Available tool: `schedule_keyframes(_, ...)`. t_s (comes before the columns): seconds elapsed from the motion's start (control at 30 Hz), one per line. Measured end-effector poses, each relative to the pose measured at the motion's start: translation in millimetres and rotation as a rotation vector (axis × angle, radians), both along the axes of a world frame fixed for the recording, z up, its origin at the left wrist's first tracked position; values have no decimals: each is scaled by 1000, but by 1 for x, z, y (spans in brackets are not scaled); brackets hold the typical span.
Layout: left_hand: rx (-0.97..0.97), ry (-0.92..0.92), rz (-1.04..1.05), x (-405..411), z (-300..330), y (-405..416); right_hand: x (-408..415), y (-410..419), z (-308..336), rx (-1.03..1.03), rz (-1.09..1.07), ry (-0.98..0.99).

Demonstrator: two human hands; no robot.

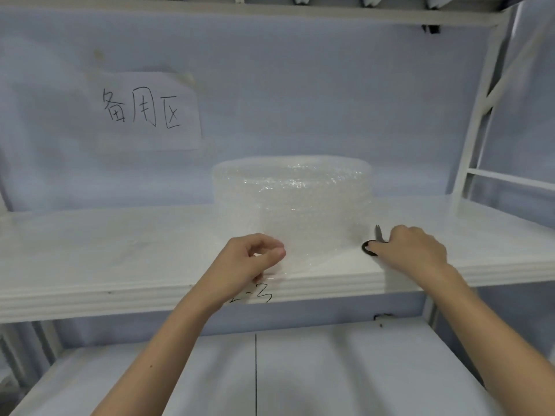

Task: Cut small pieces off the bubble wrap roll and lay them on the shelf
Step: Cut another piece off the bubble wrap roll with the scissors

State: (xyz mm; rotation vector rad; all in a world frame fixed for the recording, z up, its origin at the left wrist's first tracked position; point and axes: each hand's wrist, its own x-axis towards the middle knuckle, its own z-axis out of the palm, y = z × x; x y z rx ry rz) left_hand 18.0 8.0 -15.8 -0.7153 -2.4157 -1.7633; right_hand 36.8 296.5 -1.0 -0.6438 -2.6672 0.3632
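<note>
A clear bubble wrap roll (292, 193) stands upright on the white shelf (90, 250), at the middle toward the back. Its loose end (312, 250) trails forward to the shelf's front edge. My left hand (255, 259) pinches the left edge of that loose sheet between thumb and fingers. My right hand (411, 250) rests on the shelf to the right of the sheet, closed around black-handled scissors (374, 241). One handle loop and the blade tips poke out from under the fingers.
A paper sign (144, 111) with handwritten characters hangs on the back wall at left. The white rack post (477, 115) rises at right. A lower shelf (330, 370) lies beneath, with a handwritten label (255, 295) on the upper shelf's front edge.
</note>
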Motion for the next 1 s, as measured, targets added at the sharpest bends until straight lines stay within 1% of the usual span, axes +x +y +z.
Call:
schedule_keyframes(0.07, -42, 19, 3, 0, 1, 2, 1, 2, 10, -2, 6, -79)
schedule_keyframes(0.17, -88, 24, 3, 0, 2, 4, 5, 6, 25, 50, 3, -207)
schedule_keyframes(0.23, -115, 20, 14, -1, 2, 3, 10, 10, 28, 84, -2, -253)
schedule_keyframes(0.33, -159, 27, 17, 2, 4, 3, 17, 18, 28, 62, 17, -201)
schedule_keyframes(0.43, -177, 25, 26, 6, 4, 2, 27, 29, 33, -65, 25, -151)
schedule_keyframes(0.5, -197, 21, 20, 7, 2, 0, 43, 40, 34, -238, 88, -104)
schedule_keyframes(0.53, -204, 10, 10, 8, 1, 0, 52, 44, 33, -390, 147, -47)
schedule_keyframes(0.63, -202, -2, 4, 11, 0, 1, 81, 40, 18, -1090, 397, 115)
schedule_keyframes(0.67, -197, -5, 3, 12, 0, 2, 87, 34, 8, -1273, 490, 111)
schedule_keyframes(0.7, -183, -17, 2, 13, 0, 3, 90, 26, -4, -1391, 565, 83)
schedule_keyframes(0.77, -141, -53, -2, 15, -1, 6, 91, 3, -28, -1507, 651, 27)
schedule_keyframes(0.87, -100, -84, 5, 18, -3, 9, 91, -39, -51, -1572, 694, -37)
schedule_keyframes(1.0, -13, -103, 12, 20, -7, 10, 88, -78, -71, -1545, 759, -123)
